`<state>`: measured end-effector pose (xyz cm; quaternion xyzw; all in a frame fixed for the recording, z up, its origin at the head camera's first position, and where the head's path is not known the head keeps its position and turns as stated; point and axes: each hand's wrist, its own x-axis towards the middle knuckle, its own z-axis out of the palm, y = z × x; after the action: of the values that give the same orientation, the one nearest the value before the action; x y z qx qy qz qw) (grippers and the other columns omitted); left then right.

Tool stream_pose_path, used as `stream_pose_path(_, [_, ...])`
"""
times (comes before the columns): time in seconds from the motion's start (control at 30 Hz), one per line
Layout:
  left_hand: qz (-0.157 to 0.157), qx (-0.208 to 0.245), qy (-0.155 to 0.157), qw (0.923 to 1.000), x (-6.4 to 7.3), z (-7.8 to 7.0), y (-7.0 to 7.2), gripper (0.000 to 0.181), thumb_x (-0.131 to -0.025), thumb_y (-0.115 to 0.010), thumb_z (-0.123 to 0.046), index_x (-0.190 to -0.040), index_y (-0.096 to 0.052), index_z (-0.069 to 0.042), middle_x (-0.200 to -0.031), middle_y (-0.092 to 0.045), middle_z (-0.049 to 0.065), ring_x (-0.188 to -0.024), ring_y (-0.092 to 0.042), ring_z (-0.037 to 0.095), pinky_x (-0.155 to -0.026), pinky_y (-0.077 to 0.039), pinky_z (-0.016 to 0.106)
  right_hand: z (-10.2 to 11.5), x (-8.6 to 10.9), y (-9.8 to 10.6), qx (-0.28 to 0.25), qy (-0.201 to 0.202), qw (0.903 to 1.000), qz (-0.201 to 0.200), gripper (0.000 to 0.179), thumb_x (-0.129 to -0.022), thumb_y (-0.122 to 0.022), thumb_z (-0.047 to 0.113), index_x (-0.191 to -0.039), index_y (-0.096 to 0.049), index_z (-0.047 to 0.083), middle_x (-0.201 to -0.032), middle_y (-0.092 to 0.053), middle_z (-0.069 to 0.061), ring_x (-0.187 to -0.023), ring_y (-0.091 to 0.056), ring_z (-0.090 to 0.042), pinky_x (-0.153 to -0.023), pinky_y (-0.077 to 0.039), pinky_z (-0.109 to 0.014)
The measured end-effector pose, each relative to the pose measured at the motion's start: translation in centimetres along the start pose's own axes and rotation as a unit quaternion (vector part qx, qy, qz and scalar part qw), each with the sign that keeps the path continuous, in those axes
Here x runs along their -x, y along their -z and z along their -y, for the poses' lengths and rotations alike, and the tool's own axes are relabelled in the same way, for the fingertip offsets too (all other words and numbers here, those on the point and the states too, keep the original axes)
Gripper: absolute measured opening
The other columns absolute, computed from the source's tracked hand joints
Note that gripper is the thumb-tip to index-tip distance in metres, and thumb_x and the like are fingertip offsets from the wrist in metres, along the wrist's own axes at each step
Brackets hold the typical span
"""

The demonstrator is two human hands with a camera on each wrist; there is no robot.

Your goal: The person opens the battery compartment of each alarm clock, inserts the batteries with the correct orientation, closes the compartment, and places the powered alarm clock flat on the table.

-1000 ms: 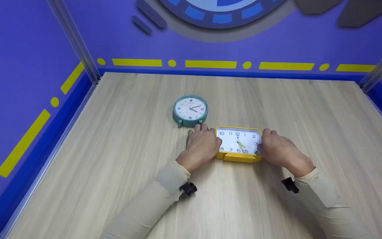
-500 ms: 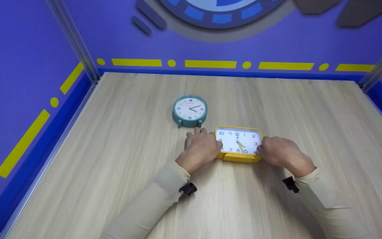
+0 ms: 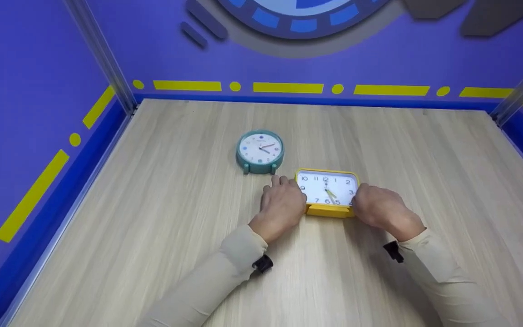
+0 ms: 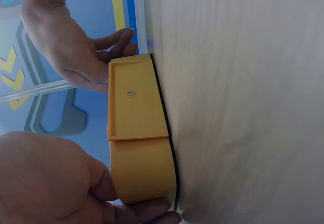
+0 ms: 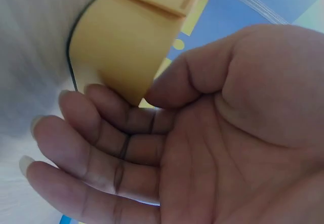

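Note:
A yellow rectangular alarm clock (image 3: 328, 190) lies face up, its white dial showing black numerals and yellowish hands. At its left end my left hand (image 3: 283, 204) grips the case, thumb over the front edge and fingers down the side. My right hand (image 3: 382, 210) pinches the opposite end between thumb and index finger, the other fingers loosely bent in the right wrist view. The yellow underside (image 4: 136, 100) with a small screw shows in the left wrist view, its dark back edge close along the tabletop. Beyond my left fingertips is a round teal alarm clock (image 3: 260, 152), also face up.
The wood-grain tabletop (image 3: 189, 190) is bounded by blue panels (image 3: 34, 91) with yellow dashes at the left and back. Metal posts (image 3: 102, 59) stand at the far corners. Small black devices (image 3: 263, 263) are strapped at both wrists.
The yellow clock has shifted slightly away from me, with its dial a little higher in view. My left hand has moved slightly right along with it. The teal clock stays put.

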<state>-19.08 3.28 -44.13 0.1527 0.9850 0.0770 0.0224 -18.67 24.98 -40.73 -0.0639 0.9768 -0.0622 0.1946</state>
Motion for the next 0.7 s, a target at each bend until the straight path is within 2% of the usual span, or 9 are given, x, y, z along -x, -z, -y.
stream_pose_path(0.17, [-0.015,0.011,0.001,0.9998,-0.6,-0.2,-0.5,0.033,-0.112,-0.047,-0.023,-0.119,-0.067,0.003,-0.106,-0.061,0.014,-0.102,-0.052,0.029,-0.08,-0.052,0.041,-0.2,-0.9,-0.1,0.003,-0.017,0.9998,-0.009,0.028,-0.104,-0.042,0.011,-0.11,-0.049,-0.016,-0.09,-0.055,-0.018,-0.078,-0.054,-0.031,-0.071,-0.048,-0.044])
stream_pose_path(0.33, [-0.01,0.015,0.006,0.9998,-1.3,-0.4,-0.9,0.03,-0.11,-0.047,-0.013,-0.125,-0.066,0.005,-0.111,-0.059,0.014,-0.105,-0.051,0.029,-0.081,-0.053,0.04,-0.4,-1.9,-0.2,0.005,-0.04,0.9991,-0.012,0.028,-0.103,-0.045,0.011,-0.111,-0.048,-0.016,-0.09,-0.054,-0.019,-0.079,-0.054,-0.032,-0.071,-0.048,-0.043])
stream_pose_path(0.53, [0.005,0.021,0.038,0.9991,-2.6,-1.1,-0.7,0.036,-0.112,-0.04,-0.009,-0.137,-0.06,0.006,-0.119,-0.058,0.015,-0.11,-0.05,0.027,-0.084,-0.054,0.038,-1.0,-2.9,0.4,-0.02,-0.046,0.9988,-0.002,0.033,-0.104,-0.043,0.012,-0.119,-0.047,-0.017,-0.096,-0.056,-0.021,-0.085,-0.055,-0.033,-0.076,-0.047,-0.044])
stream_pose_path(0.7, [0.014,0.012,0.056,0.9983,-4.0,-1.6,-0.5,0.037,-0.113,-0.04,-0.011,-0.141,-0.058,0.005,-0.121,-0.058,0.014,-0.11,-0.049,0.025,-0.086,-0.053,0.035,-1.7,-3.6,1.1,-0.042,-0.045,0.9981,0.001,0.035,-0.104,-0.043,0.013,-0.121,-0.048,-0.017,-0.099,-0.056,-0.022,-0.087,-0.054,-0.033,-0.078,-0.046,-0.045])
